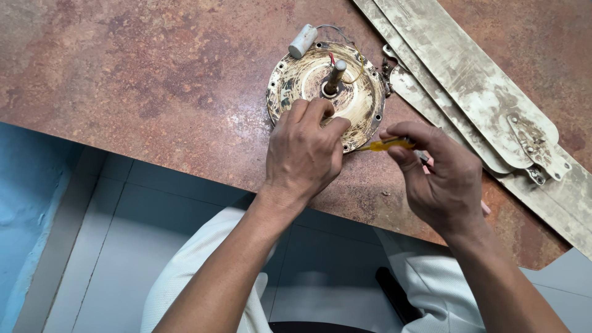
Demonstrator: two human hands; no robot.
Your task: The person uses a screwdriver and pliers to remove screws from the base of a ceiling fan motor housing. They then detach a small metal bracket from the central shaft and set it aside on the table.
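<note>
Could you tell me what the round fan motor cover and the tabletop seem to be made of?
Motor cover: probably painted metal, cream coat worn and grimy, screw holes around the rim. Tabletop: mottled reddish-brown, stone-like pattern; possibly laminate or polished stone.

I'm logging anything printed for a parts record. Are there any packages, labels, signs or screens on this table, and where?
No packages, signs or screens show.
Nearest candidate: a small whitish cylinder with grey wires, lying at the upper left rim of the round fan motor housing; no label can be made out on it.
</note>
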